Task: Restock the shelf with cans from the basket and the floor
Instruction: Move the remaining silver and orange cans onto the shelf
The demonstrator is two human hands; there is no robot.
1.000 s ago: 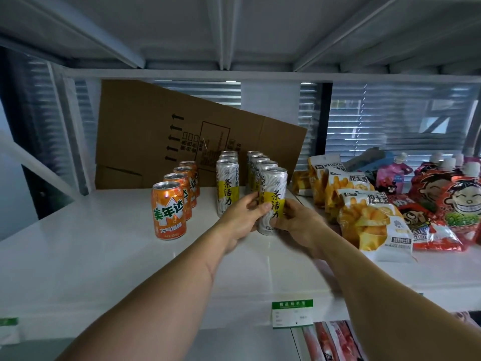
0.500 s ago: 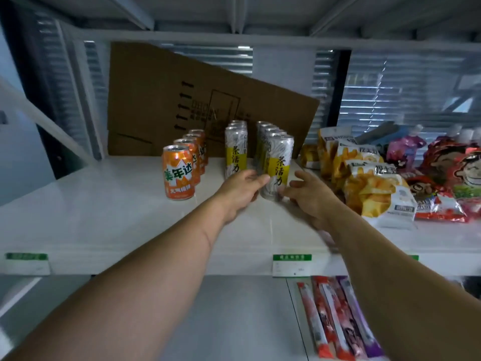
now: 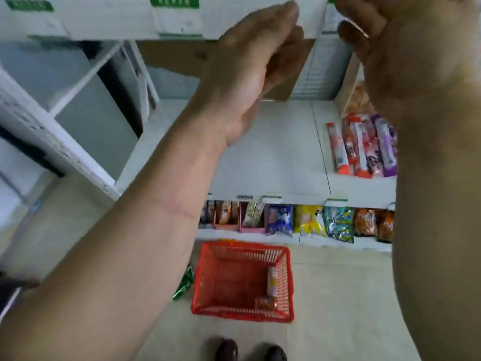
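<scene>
My left hand (image 3: 250,66) and right hand (image 3: 390,48) hang loosely curled, holding nothing. Two cans (image 3: 272,282), I think, remain in the red basket (image 3: 208,295); restocking isn't finished.

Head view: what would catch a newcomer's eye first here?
Two bare forearms fill the frame, the left hand and right hand raised empty near the upper shelf edge. Below them on the floor sits a red basket with two cans along its right side. A green wrapper lies just left of it.
</scene>
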